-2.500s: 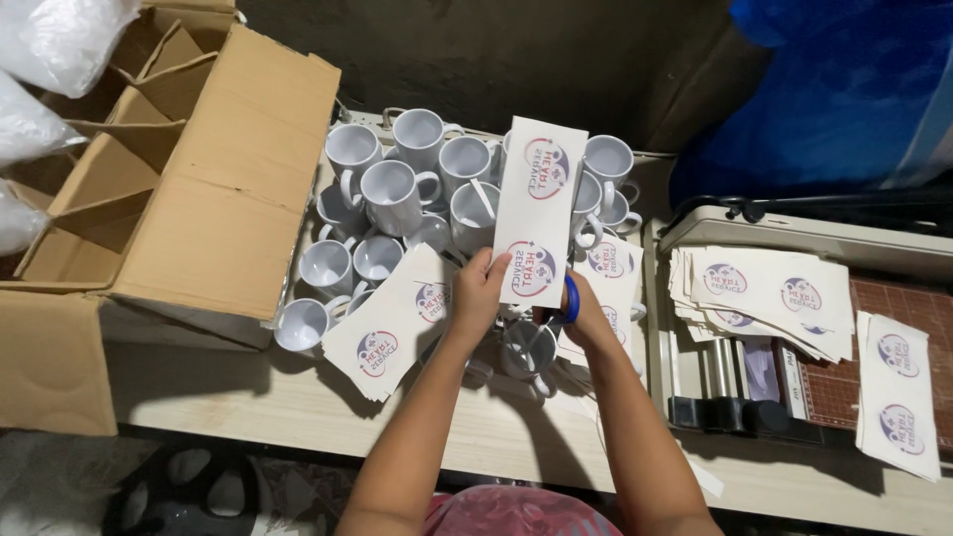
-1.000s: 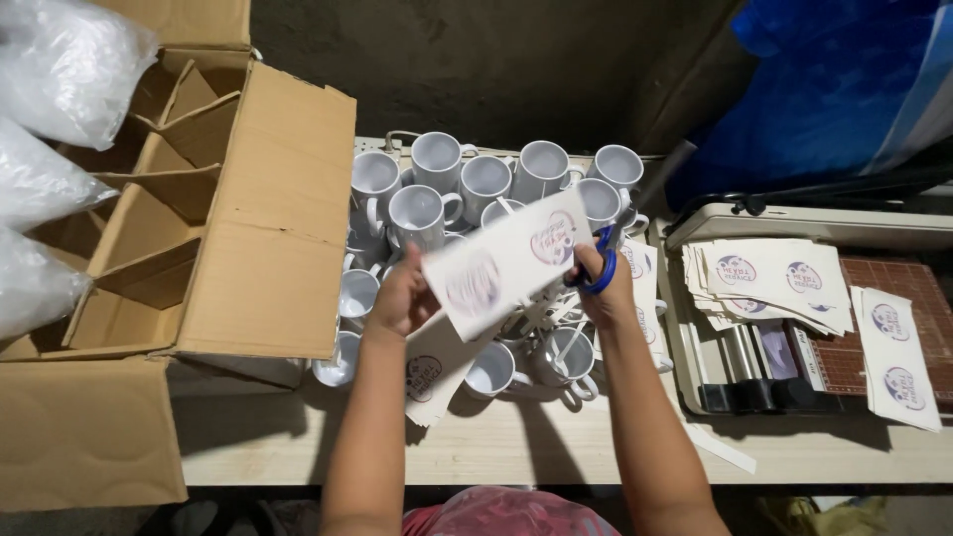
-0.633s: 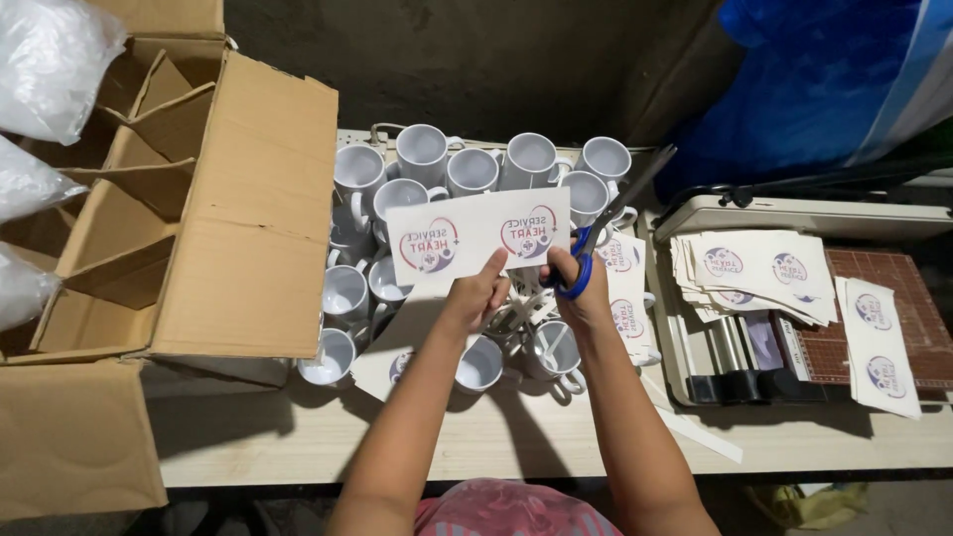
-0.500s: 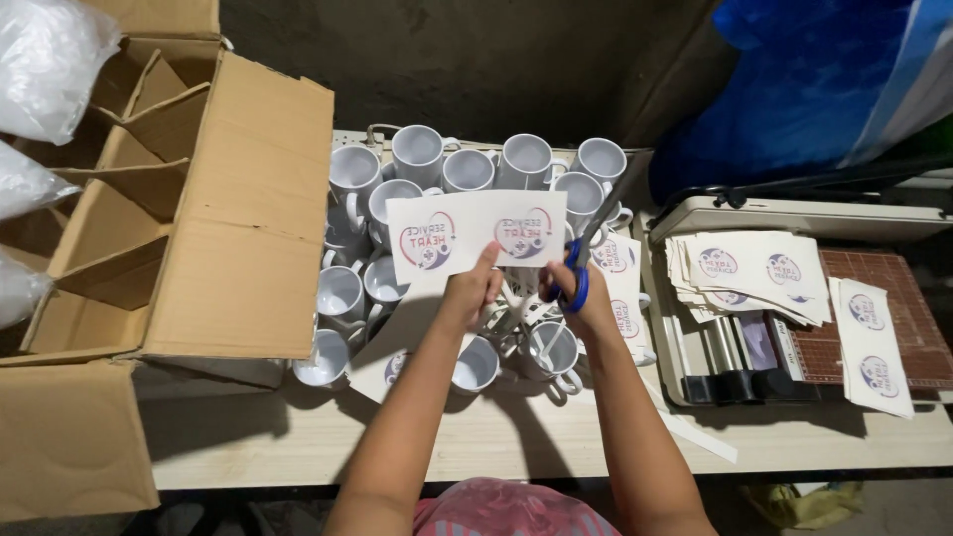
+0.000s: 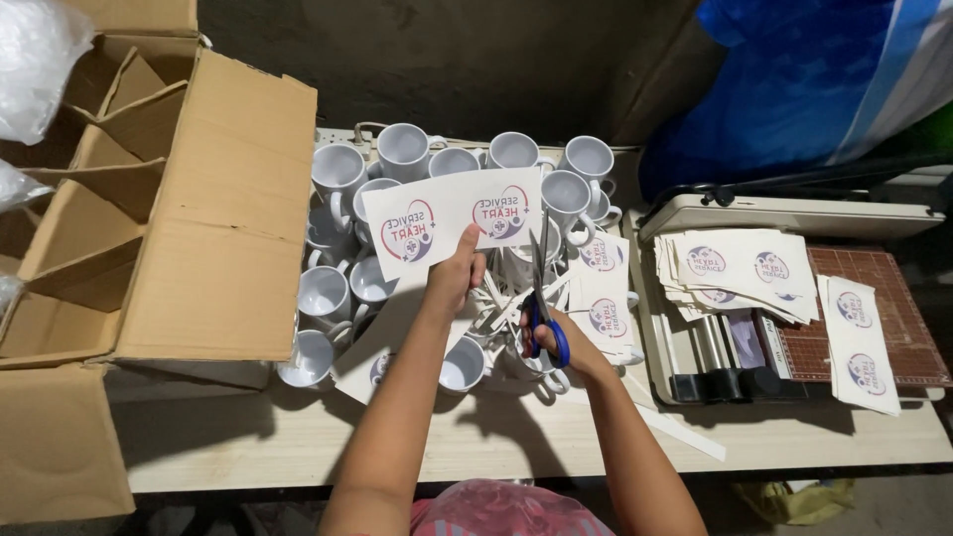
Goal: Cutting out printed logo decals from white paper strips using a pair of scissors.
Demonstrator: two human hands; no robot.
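Observation:
My left hand (image 5: 457, 278) pinches the lower edge of a white printed sheet (image 5: 452, 218) bearing two round red-and-purple designs, held flat above the mugs. My right hand (image 5: 561, 342) grips blue-handled scissors (image 5: 541, 298), blades pointing up at the sheet's right edge. Below both hands stand several white mugs (image 5: 402, 149) crowded on the table, with cut paper strips (image 5: 496, 303) and more printed sheets (image 5: 601, 298) lying among them.
A large open cardboard box (image 5: 189, 218) with dividers fills the left, plastic wrap (image 5: 30, 60) beside it. At right, a paper cutter (image 5: 754, 367) carries a stack of printed sheets (image 5: 740, 268); one more sheet (image 5: 859, 328) lies on its grid mat. Blue fabric (image 5: 824, 69) hangs behind.
The sheet has been turned from upright to lying level above the mugs. My right hand has dropped lower and brought the scissors to the sheet's right edge.

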